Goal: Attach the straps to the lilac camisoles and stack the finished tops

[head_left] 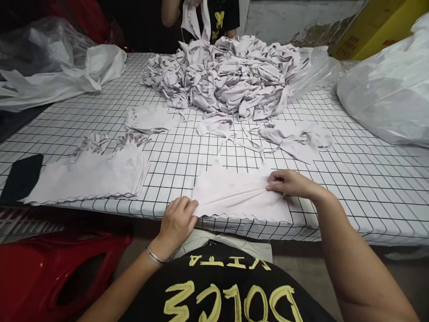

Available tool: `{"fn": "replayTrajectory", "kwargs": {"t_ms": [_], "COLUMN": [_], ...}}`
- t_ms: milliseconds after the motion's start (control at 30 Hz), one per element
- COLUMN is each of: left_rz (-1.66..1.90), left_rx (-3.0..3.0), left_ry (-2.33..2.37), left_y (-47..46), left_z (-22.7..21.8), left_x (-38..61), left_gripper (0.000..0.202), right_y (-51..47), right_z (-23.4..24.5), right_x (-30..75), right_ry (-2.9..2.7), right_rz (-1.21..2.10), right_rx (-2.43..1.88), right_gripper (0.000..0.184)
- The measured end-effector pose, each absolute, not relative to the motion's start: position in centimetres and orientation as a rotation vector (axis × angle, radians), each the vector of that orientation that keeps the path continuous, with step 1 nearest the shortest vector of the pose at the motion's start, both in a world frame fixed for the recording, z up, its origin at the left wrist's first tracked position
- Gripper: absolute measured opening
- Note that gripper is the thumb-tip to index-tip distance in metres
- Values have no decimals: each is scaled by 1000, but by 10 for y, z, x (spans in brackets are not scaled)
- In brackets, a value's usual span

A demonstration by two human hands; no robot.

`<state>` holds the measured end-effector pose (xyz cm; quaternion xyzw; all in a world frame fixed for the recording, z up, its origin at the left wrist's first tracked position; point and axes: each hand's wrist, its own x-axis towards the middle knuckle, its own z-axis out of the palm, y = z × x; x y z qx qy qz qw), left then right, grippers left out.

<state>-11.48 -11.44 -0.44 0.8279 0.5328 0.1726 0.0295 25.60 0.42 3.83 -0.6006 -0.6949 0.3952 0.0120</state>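
A pale pinkish strappy top [234,197] lies flat at the table's front edge, its thin straps trailing away from me. My left hand [179,219] grips its lower left corner between thumb and fingers. On the opposite side, my right hand [290,183] pinches the upper right edge. Creases run across the cloth between the two hands. To the left is a neat stack of similar tops [90,174], straps bunched at the far side.
A big heap of crumpled garments [231,76] covers the table's far middle. Loose pieces [298,136] and a smaller pile [150,118] lie nearer. Plastic bags [389,85] flank the checked tablecloth [170,179]. Another person [221,18] handles cloth opposite. A red chair [60,268] stands lower left.
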Motion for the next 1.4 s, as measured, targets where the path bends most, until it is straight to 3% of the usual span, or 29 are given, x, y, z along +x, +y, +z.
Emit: {"fn": "replayTrajectory", "kwargs": {"t_ms": [133, 300, 467, 633, 733, 800, 867, 967, 1100, 1167, 1267, 1400], "left_rz": [552, 719, 297, 321, 601, 794, 775, 476, 187, 134, 100, 22], "left_rx": [2441, 2270, 2217, 2207, 2149, 2258, 2505, 2731, 2713, 2674, 2609, 2558], "left_ry": [1501, 1676, 1685, 1575, 1619, 1578, 1340, 923, 800, 790, 792, 772], "left_y": [-99, -6, 78, 87, 76, 62, 43, 17, 2, 2, 4, 4], "left_z": [18, 33, 18, 19, 27, 29, 27, 16, 0, -3, -2, 1], "left_x": [-119, -97, -52, -44, -53, -58, -62, -65, -69, -70, -70, -68], "left_gripper": [22, 30, 28, 15, 20, 25, 30, 36, 61, 67, 67, 71], "right_y": [18, 30, 31, 55, 74, 88, 106, 138, 179, 189, 188, 167], "right_z": [49, 38, 8, 14, 22, 22, 18, 13, 24, 33, 42, 35], "right_x": [265, 181, 111, 123, 128, 124, 119, 116, 122, 125, 123, 102], "right_ry": [-2143, -2160, -2486, -1861, -1503, -1492, -1622, -2087, -2755, -2808, -2558, -2360], "right_rz": [1147, 797, 632, 1115, 1522, 1613, 1361, 682, 78, -80, -1, 539], "right_rx": [-1818, -1627, -1076, -1455, -1597, -1638, -1721, -1633, -1176, -1135, -1452, -1772], "right_gripper": [34, 22, 10, 23, 30, 31, 28, 26, 10, 14, 27, 27]}}
